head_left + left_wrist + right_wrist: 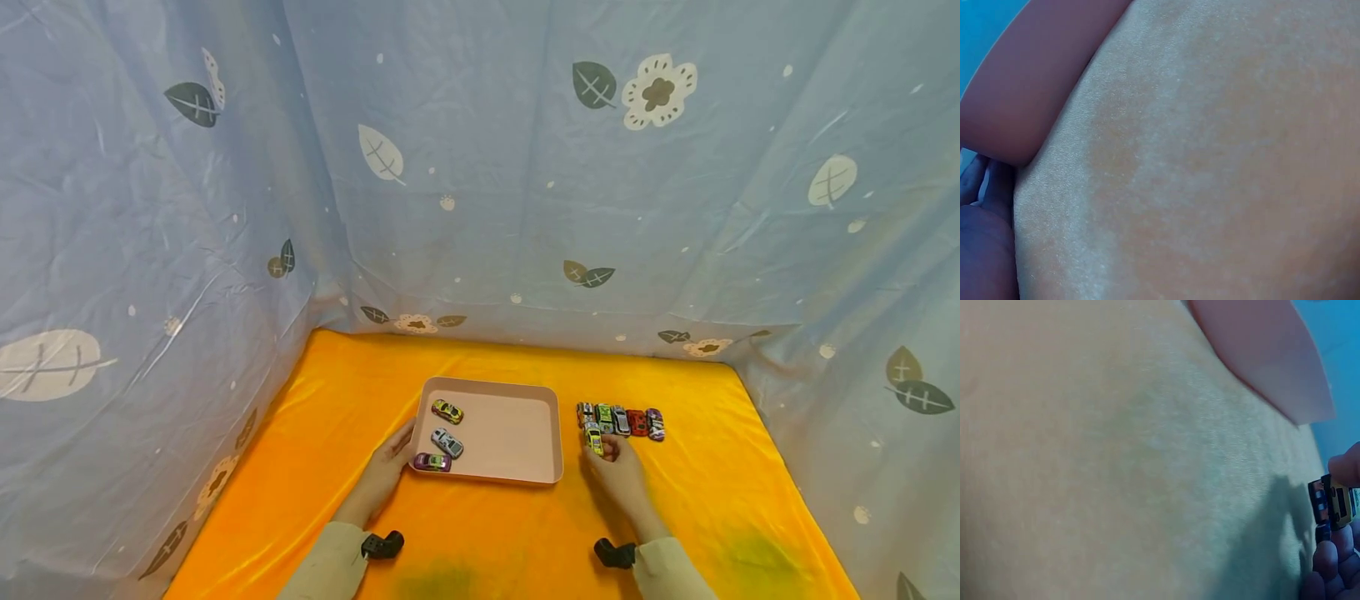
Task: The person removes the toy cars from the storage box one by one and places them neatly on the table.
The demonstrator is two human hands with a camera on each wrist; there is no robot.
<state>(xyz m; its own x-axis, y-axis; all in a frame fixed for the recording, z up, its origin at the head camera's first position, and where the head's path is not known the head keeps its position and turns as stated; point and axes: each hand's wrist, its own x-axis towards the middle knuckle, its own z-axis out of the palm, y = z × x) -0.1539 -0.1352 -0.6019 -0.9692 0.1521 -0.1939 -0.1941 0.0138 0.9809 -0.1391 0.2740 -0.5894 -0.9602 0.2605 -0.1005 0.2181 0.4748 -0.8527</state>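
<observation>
While the left hand (390,467) lies with straight fingers against the left edge of the pink tray (517,433), the right hand (618,475) pinches a yellow car (593,438) between thumb and fingers, just in front of the left end of a row of cars (621,419). That row stands on the orange cloth (712,500) to the right of the tray, its cars side by side and touching, and the yellow car sits right at its near edge. Three cars are in the left part of the tray: a yellow-green one (447,411) farthest back, a grey one (447,442) in the middle and a purple one (432,462) nearest the person, each a little apart from the next. From the right wrist, the yellow car (1334,503) shows at the frame's right edge, held by fingertips (1344,467) above and below, with the tray's corner (1260,350) well apart from it. The left wrist view is mostly cloth, with the tray's rim (1029,81) at upper left. Blue flowered sheets (480,167) hang behind and on both sides of the counter.
</observation>
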